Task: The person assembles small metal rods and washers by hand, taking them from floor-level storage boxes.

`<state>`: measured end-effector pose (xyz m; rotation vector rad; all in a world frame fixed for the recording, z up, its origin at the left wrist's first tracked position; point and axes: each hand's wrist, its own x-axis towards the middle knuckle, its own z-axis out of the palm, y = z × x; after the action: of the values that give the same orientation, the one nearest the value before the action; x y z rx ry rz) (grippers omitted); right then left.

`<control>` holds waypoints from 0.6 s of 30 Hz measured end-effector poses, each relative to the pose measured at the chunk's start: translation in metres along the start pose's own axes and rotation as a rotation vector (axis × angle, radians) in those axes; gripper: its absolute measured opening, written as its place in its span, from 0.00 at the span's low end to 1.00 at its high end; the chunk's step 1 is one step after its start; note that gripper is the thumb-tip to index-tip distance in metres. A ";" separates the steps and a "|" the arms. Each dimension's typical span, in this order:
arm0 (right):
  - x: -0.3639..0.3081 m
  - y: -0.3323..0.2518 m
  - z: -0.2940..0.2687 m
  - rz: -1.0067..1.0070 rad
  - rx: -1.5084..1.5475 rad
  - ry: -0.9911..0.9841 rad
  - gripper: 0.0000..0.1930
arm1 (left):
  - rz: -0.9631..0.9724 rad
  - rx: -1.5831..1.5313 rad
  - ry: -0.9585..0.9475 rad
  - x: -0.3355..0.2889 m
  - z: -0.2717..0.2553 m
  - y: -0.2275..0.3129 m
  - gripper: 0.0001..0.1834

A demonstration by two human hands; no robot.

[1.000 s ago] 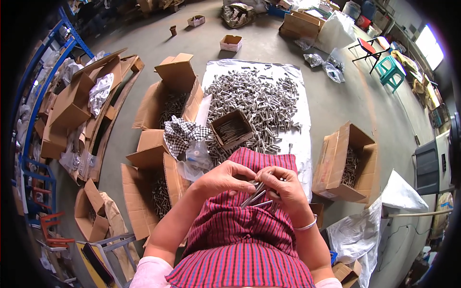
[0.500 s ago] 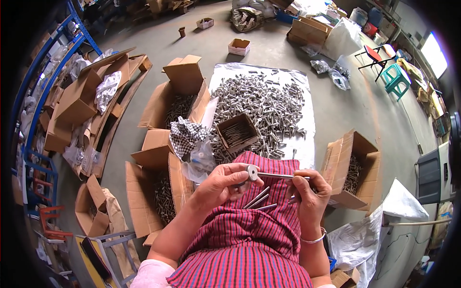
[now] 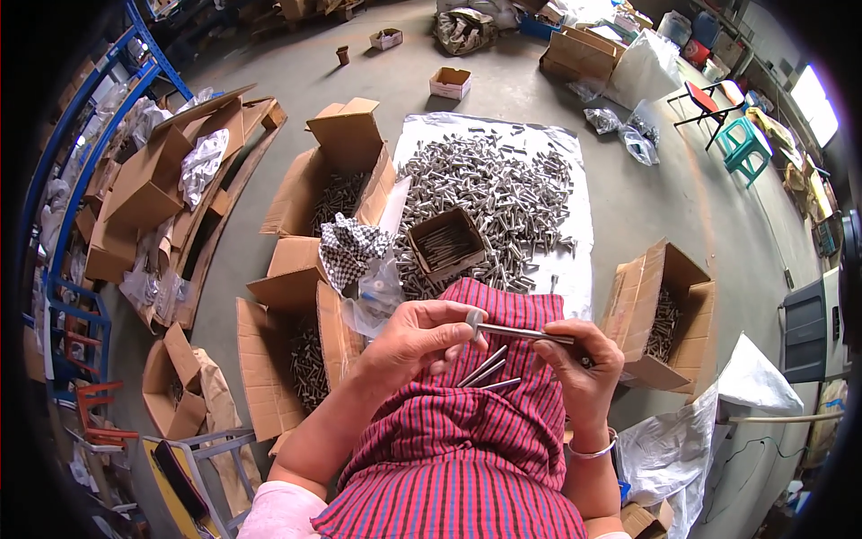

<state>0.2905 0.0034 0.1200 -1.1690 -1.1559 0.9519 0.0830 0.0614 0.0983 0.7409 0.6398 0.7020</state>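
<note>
Above the lap, my left hand (image 3: pixel 428 334) pinches a round grey metal disc (image 3: pixel 474 324), now seen nearly edge-on. My right hand (image 3: pixel 582 355) grips a slim metal rod (image 3: pixel 525 333) between thumb and fingers. The rod points left, and its left end meets the disc; whether it enters the disc's hole cannot be seen. Another small rod end (image 3: pixel 587 362) shows among the right hand's fingers. Several loose rods (image 3: pixel 486 369) lie below on the red striped apron (image 3: pixel 449 490).
Ahead, a white sheet (image 3: pixel 575 278) bears a heap of metal rods (image 3: pixel 489 189) and a small carton (image 3: pixel 446 242). Open cardboard boxes of metal parts stand at left (image 3: pixel 260 359) and right (image 3: pixel 628 310). A checked cloth (image 3: pixel 348 251) and plastic bag (image 3: pixel 373 301) lie left.
The disc has turned from showing its holed face to nearly edge-on. My right hand has shifted slightly right and down, and the rod now slopes a little more.
</note>
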 end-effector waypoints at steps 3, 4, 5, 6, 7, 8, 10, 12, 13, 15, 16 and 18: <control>0.002 0.001 0.000 -0.016 -0.040 -0.037 0.05 | -0.004 0.057 0.020 -0.001 -0.001 0.003 0.19; 0.002 0.003 0.000 -0.007 -0.048 -0.049 0.04 | -0.004 0.064 0.018 -0.001 -0.001 0.003 0.19; 0.002 0.005 -0.001 -0.007 -0.048 -0.048 0.04 | -0.005 0.071 0.015 -0.001 0.000 0.003 0.19; 0.002 0.007 -0.002 -0.020 -0.072 -0.060 0.03 | -0.005 0.070 0.015 -0.001 0.002 0.004 0.19; 0.002 0.009 -0.002 -0.033 -0.096 -0.072 0.03 | -0.007 0.076 0.021 -0.002 0.004 0.005 0.17; 0.002 0.011 -0.001 -0.032 -0.096 -0.072 0.03 | -0.008 0.083 0.026 -0.002 0.006 0.006 0.16; -0.001 0.017 0.003 0.070 -0.043 -0.061 0.05 | 0.009 0.096 0.038 -0.002 0.005 0.004 0.17; -0.003 0.023 0.006 0.111 -0.023 -0.050 0.11 | 0.027 0.110 0.047 -0.002 0.004 0.003 0.19; -0.005 0.027 0.007 0.189 0.049 -0.050 0.13 | 0.018 0.061 0.048 -0.002 0.003 0.003 0.20; -0.007 0.032 0.010 0.273 0.154 -0.045 0.17 | 0.009 0.011 0.048 0.000 0.003 0.003 0.20; -0.008 0.033 0.009 0.273 0.153 -0.043 0.17 | -0.011 0.016 0.059 0.001 0.003 0.003 0.20; -0.009 0.035 0.009 0.235 0.136 -0.058 0.18 | -0.031 0.021 0.073 0.001 0.004 0.002 0.20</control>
<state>0.2810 0.0023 0.0839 -1.1899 -0.9966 1.2320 0.0857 0.0624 0.1020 0.7260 0.7247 0.6969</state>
